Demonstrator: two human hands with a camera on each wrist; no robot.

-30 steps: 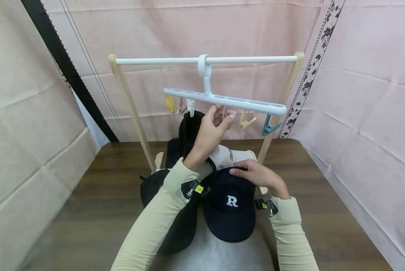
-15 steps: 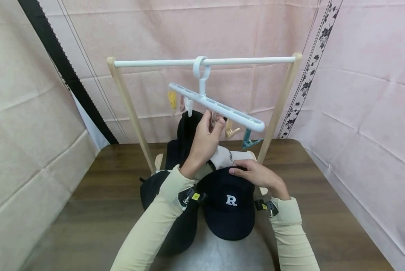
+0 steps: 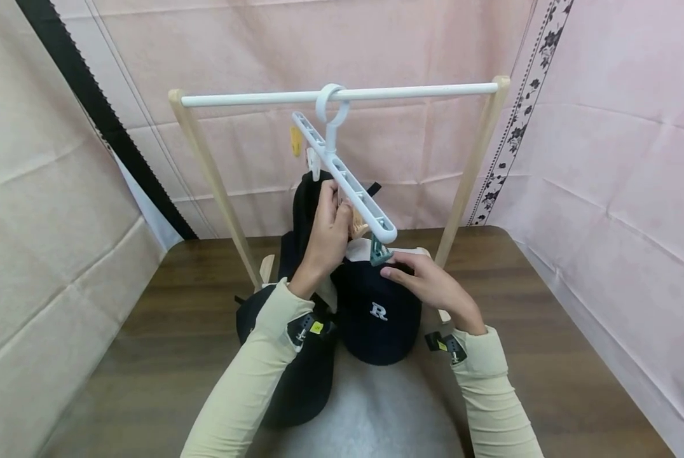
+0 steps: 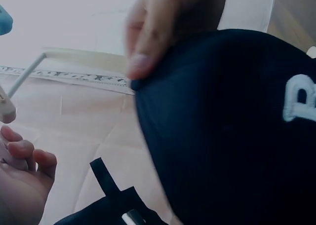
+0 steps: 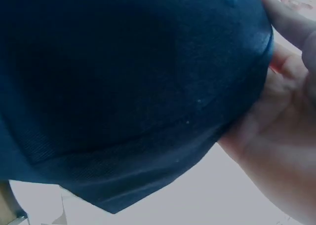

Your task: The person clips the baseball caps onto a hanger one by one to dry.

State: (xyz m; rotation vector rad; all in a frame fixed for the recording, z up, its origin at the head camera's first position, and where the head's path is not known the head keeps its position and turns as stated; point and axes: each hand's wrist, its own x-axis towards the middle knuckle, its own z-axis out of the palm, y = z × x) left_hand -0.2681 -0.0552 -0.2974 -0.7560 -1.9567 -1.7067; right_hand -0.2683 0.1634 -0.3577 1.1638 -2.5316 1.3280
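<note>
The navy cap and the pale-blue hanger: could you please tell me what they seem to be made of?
Navy cap: matte woven cloth, perhaps cotton; the right wrist view shows fine texture and a seam. Pale-blue hanger: likely molded plastic, smooth, its bar formed with regular slots.

My head view looks forward and down over my left hand [image 3: 323, 240], my right hand [image 3: 430, 283] and the rack [image 3: 419, 93]. Both wrist views face the cap [image 3: 376, 338] up close, sharing it and my right hand.
</note>
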